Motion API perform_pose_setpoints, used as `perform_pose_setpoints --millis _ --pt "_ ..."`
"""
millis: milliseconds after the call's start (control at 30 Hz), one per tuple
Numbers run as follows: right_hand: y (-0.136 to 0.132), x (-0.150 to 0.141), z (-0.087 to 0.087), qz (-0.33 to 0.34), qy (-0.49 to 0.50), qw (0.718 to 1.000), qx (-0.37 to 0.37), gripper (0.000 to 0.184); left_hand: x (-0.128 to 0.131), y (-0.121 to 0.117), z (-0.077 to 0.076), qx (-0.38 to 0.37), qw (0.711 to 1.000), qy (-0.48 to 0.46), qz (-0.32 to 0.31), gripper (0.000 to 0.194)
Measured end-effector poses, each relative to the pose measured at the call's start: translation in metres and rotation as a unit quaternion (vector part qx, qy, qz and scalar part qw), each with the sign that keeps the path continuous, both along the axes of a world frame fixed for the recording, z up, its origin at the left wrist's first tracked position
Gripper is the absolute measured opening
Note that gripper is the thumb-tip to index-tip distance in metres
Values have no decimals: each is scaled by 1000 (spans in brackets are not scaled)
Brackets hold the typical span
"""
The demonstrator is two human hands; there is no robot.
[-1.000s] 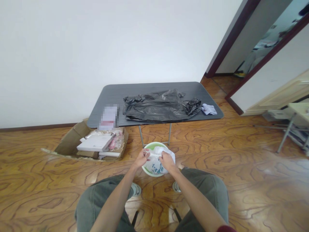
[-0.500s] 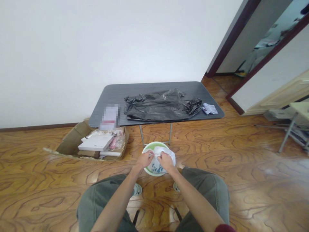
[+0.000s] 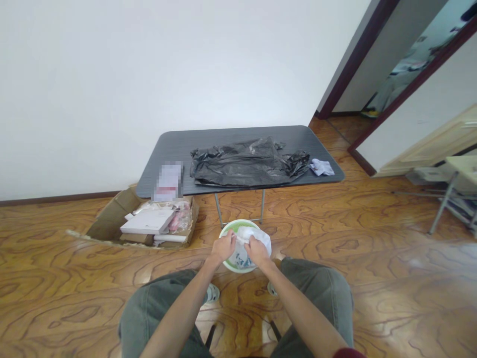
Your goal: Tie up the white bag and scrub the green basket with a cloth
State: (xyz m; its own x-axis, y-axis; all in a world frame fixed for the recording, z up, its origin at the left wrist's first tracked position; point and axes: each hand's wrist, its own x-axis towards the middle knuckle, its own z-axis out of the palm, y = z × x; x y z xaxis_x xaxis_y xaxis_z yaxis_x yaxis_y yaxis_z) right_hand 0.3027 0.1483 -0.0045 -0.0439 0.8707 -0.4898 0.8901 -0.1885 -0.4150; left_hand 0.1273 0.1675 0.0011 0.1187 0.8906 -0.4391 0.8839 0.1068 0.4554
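I sit with my knees apart above a green-rimmed round bin (image 3: 227, 230) that stands on the wooden floor. A white plastic bag with blue print (image 3: 257, 237) lies bunched over its mouth. My left hand (image 3: 222, 246) is closed, pinching the bag's edge at the left side. Close beside it, my right hand (image 3: 257, 249) is closed on the bag too. The two hands almost touch over the bin.
A low dark table (image 3: 186, 144) stands ahead with a crumpled black bin bag (image 3: 246, 164), a small pale cloth (image 3: 322, 167) and a blurred paper (image 3: 168, 180). An open cardboard box (image 3: 112, 219) with white packages lies on the floor at left. A doorway (image 3: 357, 59) opens at right.
My hands have drawn closer together over the bin, still gripping the white bag, and the bag is bunched more tightly between them.
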Motion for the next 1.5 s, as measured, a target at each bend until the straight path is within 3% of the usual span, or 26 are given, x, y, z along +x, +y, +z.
perform_pose_setpoints --millis 200,333,467,633,833,1033,1233,1500 --pt "1 3 -1 50 -23 998 10 27 -1 -2 -2 -2 999 -18 42 29" --pt "1 9 -3 -33 57 997 29 18 0 3 0 16 996 -69 49 25" --pt "7 11 3 -132 183 973 54 20 0 10 6 34 989 -131 54 24" --pt "10 9 28 -143 201 966 79 17 -1 11 12 7 960 -256 117 30" --pt "-8 9 58 -141 180 966 123 17 -8 -9 21 29 936 -327 123 46" --pt "-34 -3 63 -132 200 967 89 21 -10 -35 18 42 925 -349 147 58" --pt "-55 -11 64 -141 194 966 92 20 -3 -48 16 32 904 -395 159 58" --pt "-72 -8 85 -171 243 947 117 15 -3 -53 35 64 917 -380 105 43"
